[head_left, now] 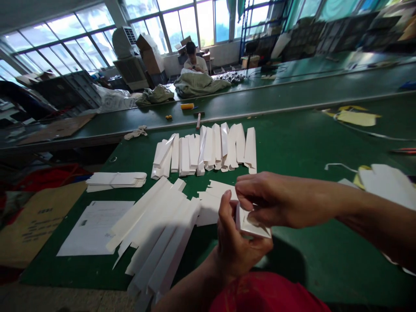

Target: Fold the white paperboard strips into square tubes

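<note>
My left hand [234,240] grips a small white folded carton piece [251,224] from below, fingers wrapped round it. My right hand [276,198] comes in from the right and pinches the top edge of the same piece with thumb and fingers. Both hands hover above the green table [308,143], close to my body. Just beyond them lie several flat white carton blanks [212,197]. To the left, a fan of long white flat cartons [159,234] spreads toward the table's near edge.
A row of folded white cartons [208,149] stands further back. A stack of white blanks [115,180] and a printed paper sheet [95,225] lie left. White and yellow scraps [385,182] sit right. Another person [194,60] sits at the far bench. A cardboard box [32,221] rests on the floor left.
</note>
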{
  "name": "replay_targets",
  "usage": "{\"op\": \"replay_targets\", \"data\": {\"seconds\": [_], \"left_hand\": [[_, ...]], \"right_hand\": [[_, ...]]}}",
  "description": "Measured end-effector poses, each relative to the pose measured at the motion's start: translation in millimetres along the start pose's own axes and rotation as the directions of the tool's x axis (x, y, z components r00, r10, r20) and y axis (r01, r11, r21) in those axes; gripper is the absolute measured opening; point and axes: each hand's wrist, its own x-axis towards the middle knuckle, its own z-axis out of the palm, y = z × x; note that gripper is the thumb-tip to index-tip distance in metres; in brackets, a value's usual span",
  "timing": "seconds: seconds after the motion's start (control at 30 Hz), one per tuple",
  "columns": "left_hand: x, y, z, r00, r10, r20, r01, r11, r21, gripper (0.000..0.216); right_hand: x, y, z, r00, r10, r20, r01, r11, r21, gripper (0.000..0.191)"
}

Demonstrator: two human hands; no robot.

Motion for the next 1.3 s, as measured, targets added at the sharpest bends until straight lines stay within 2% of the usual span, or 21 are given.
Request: {"op": "replay_targets", "data": {"seconds": [0.3, 0.37, 0.47, 0.53, 0.7, 0.8, 0.83, 0.9, 1.0, 1.07, 1.2, 1.27, 1.3], "left_hand": [[0, 0, -6, 0.998, 0.059, -0.021, -0.058, 0.998, 0.023, 0.093], [-2, -3, -6, 0.998, 0.059, 0.006, -0.059, 0.998, -0.005, 0.096], [-8, -6, -6, 0.999, 0.049, 0.016, -0.049, 0.999, -0.01, 0.101], [-11, -8, -6, 0.999, 0.037, 0.027, -0.038, 0.999, 0.012, 0.103], [-17, -10, -7, 0.998, 0.023, 0.066, -0.025, 0.999, 0.029, 0.104], [-17, -11, -9, 0.996, 0.044, 0.073, -0.046, 0.999, 0.023, 0.103], [-16, -11, -10, 0.996, 0.053, 0.07, -0.055, 0.998, 0.025, 0.103], [-15, -11, -11, 0.996, 0.057, 0.063, -0.059, 0.998, 0.027, 0.105], [-14, -10, -13, 0.994, 0.038, 0.102, -0.04, 0.999, 0.016, 0.106], [-14, -11, -14, 0.992, 0.032, 0.123, -0.035, 0.999, 0.024, 0.105], [-16, -16, -16, 0.989, 0.084, 0.124, -0.094, 0.992, 0.079, 0.105], [-16, -17, -17, 0.987, 0.105, 0.124, -0.116, 0.989, 0.09, 0.107], [-15, -16, -18, 0.986, 0.106, 0.131, -0.116, 0.991, 0.07, 0.108]], "right_hand": [[-2, -10, 12, 0.989, -0.08, -0.126, 0.067, 0.992, -0.105, 0.015], [-2, -8, 10, 0.995, -0.073, -0.07, 0.071, 0.997, -0.031, 0.017], [-1, 0, 6, 0.998, -0.025, 0.06, 0.011, 0.976, 0.219, 0.022], [0, 2, 3, 0.995, -0.011, 0.103, -0.018, 0.96, 0.28, 0.024], [3, -5, 1, 0.993, -0.058, 0.106, 0.063, 0.997, -0.046, 0.026], [3, -7, 2, 0.994, -0.076, 0.081, 0.083, 0.992, -0.096, 0.023], [3, -6, 2, 0.996, -0.055, 0.076, 0.059, 0.997, -0.057, 0.023], [4, -2, 4, 0.993, 0.032, 0.114, -0.046, 0.991, 0.128, 0.024], [4, 4, 6, 0.964, 0.141, 0.224, -0.223, 0.887, 0.405, 0.022], [5, 5, 7, 0.96, 0.162, 0.228, -0.245, 0.879, 0.409, 0.021], [6, 3, 7, 0.977, 0.144, 0.159, -0.176, 0.961, 0.213, 0.023], [6, 5, 7, 0.973, 0.149, 0.176, -0.189, 0.954, 0.233, 0.023], [6, 6, 8, 0.968, 0.146, 0.205, -0.205, 0.93, 0.305, 0.023]]}}
